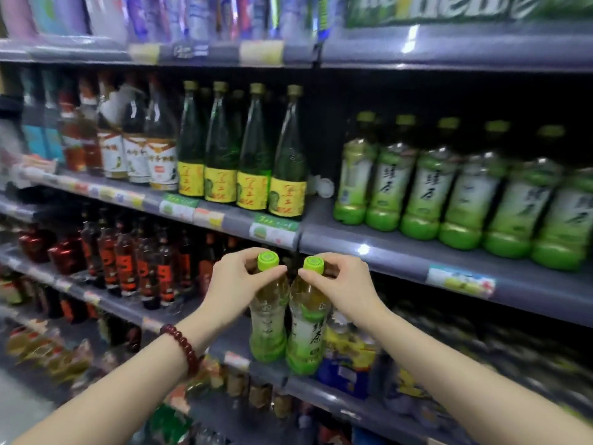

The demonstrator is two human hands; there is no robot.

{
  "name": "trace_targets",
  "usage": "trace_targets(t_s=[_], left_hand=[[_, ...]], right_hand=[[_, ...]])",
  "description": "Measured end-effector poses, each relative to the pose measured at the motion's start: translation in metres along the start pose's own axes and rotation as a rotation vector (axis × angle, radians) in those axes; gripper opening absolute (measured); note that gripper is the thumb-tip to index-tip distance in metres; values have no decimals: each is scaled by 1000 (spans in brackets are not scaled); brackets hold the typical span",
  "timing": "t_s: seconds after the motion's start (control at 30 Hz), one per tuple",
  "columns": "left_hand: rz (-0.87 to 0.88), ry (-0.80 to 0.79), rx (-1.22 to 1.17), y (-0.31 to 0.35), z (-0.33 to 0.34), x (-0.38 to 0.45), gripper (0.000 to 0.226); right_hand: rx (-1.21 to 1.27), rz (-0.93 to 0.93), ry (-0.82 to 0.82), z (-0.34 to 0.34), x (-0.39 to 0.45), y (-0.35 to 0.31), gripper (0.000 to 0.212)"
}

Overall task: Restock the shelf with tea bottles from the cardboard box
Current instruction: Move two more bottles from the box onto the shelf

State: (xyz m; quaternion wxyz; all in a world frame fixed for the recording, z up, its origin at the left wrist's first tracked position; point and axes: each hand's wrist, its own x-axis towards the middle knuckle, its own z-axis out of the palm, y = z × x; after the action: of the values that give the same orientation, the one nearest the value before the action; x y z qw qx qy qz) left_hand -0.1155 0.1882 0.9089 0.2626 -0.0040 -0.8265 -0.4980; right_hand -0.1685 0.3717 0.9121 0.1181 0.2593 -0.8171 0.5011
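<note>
Two green tea bottles with lime caps hang upright side by side in front of the shelving. My left hand (239, 281) pinches the neck of the left tea bottle (269, 319) just under its cap. My right hand (340, 284) pinches the neck of the right tea bottle (308, 329) the same way. Up and to the right, a row of several matching green tea bottles (455, 194) stands on the grey shelf (401, 248). The cardboard box is out of view.
Tall green glass bottles (253, 155) with yellow labels stand left of the tea row, with a gap and a white object (322, 187) between them. Dark bottles with red labels (134, 264) fill the shelf below. Packaged goods sit on the lower shelves.
</note>
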Motion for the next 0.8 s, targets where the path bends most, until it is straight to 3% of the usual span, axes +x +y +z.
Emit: trace_targets(t_s=[0.17, 0.27, 0.43, 0.63, 0.8], left_hand=[[81, -122, -160, 53, 48, 16, 13], [92, -186, -248, 82, 73, 23, 13], [118, -228, -306, 124, 99, 30, 15], [158, -268, -398, 167, 99, 38, 15], [228, -209, -474, 196, 80, 43, 14]], right_hand=[[-108, -15, 139, -74, -3, -3, 31], [-143, -2, 202, -114, -9, -6, 17], [-195, -8, 216, -165, -17, -16, 19], [-189, -61, 233, -200, -14, -42, 18], [-132, -148, 258, -210, -2, -71, 16]])
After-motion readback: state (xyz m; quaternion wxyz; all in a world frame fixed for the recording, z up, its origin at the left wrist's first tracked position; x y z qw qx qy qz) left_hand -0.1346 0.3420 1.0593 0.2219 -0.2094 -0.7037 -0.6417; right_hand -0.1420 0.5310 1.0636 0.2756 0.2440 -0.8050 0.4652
